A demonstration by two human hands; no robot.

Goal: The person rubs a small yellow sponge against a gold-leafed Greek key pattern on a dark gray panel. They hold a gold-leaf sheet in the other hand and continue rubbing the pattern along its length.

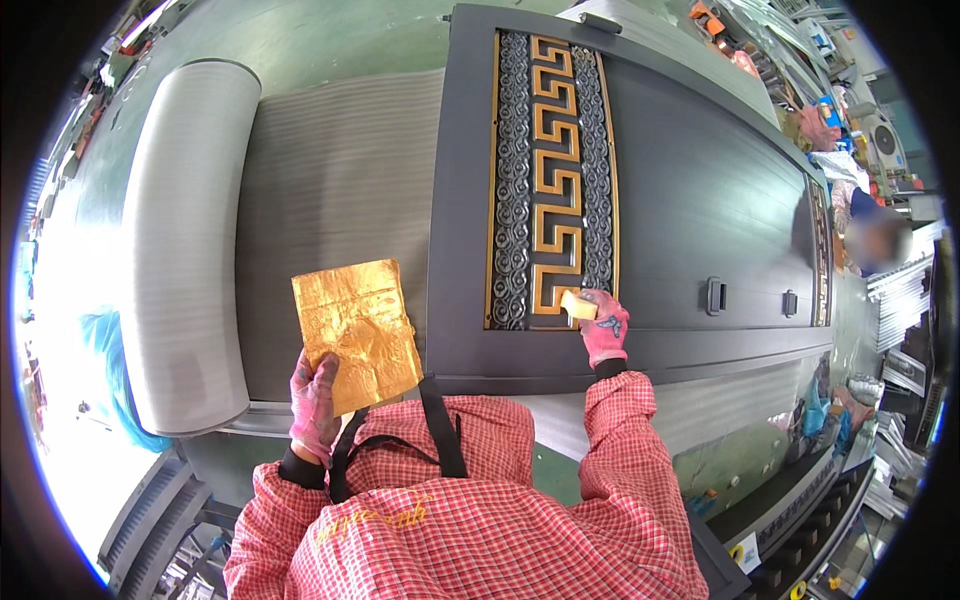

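1. Your left hand, in a stained pink glove, is closed on the gold-foil sheet. It grips the lower left edge, with the thumb lying over the face; the fingers behind are mostly hidden.
2. From that grip, the sheet spreads up and to the right, its crinkled gold side facing you. In the view it sits just left of the dark grey door panel, above the grey foam sheeting.
3. Your right hand, also in a pink glove, pinches a pale yellow sponge. The sponge juts out to the left of your fingertips.
4. The sponge is at the near end of the gold Greek-key strip, by its lower right corner. You cannot tell from this angle how firmly it presses there, or whether it only hovers close.
5. The strip runs away from you between two dark embossed bands, whose outer borders are gold. All of this is set into the panel, left of its broad plain face.
6. Two recessed handles are on the panel to the right of your right hand, well apart from the sponge.
7. A thick foam roll lies left of your left hand, with crumpled blue plastic beside it.
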